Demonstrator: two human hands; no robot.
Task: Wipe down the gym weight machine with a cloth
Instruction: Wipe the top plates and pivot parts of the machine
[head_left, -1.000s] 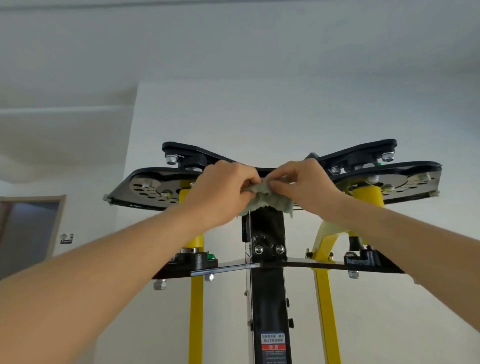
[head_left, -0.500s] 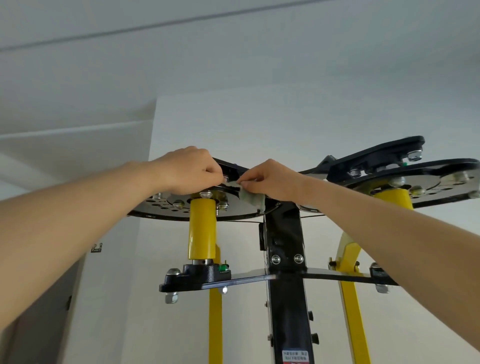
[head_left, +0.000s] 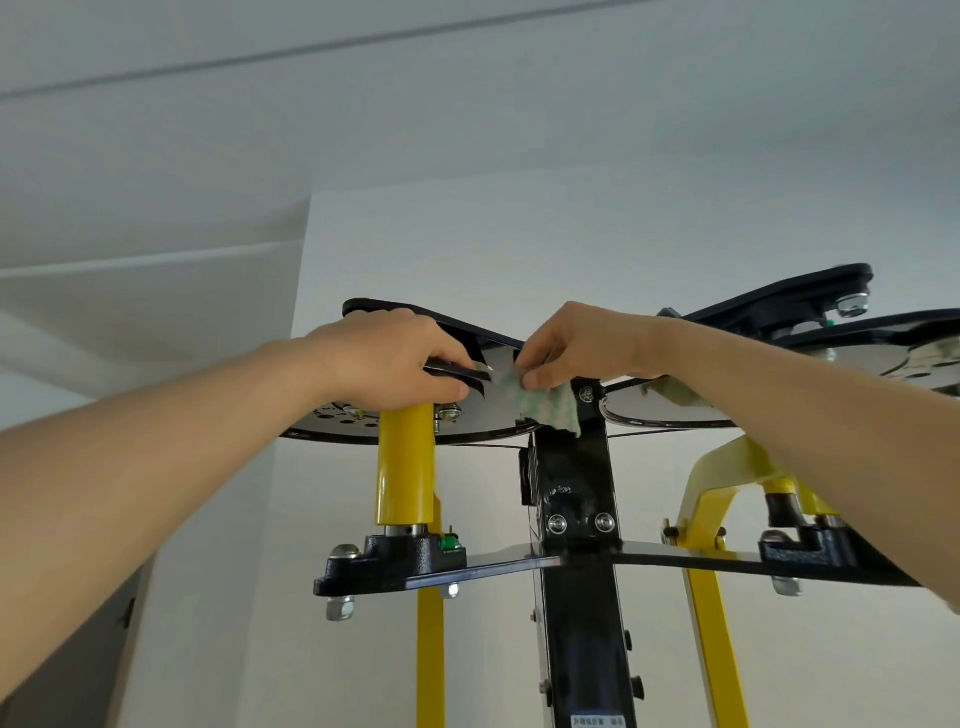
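I look up at the top of the weight machine: a black centre post (head_left: 576, 499), yellow uprights (head_left: 405, 467) and black plates over shiny pulley discs (head_left: 483, 415). My right hand (head_left: 582, 348) pinches a pale green cloth (head_left: 545, 402) against the underside of the left top plate, beside the post. The cloth hangs down over the post's top. My left hand (head_left: 395, 358) is shut on the edge of that left plate, just left of the cloth. Both arms reach upward.
A lower black cross plate (head_left: 467, 566) with bolts and bearing blocks spans the uprights. A second pulley disc and top plate (head_left: 779, 317) stick out to the right. White wall and ceiling lie behind; a dark doorway shows at the lower left.
Both hands and the cloth shifted from the centre of the post to the left top plate. The view moved left and closer; my left hand now grips the plate edge.
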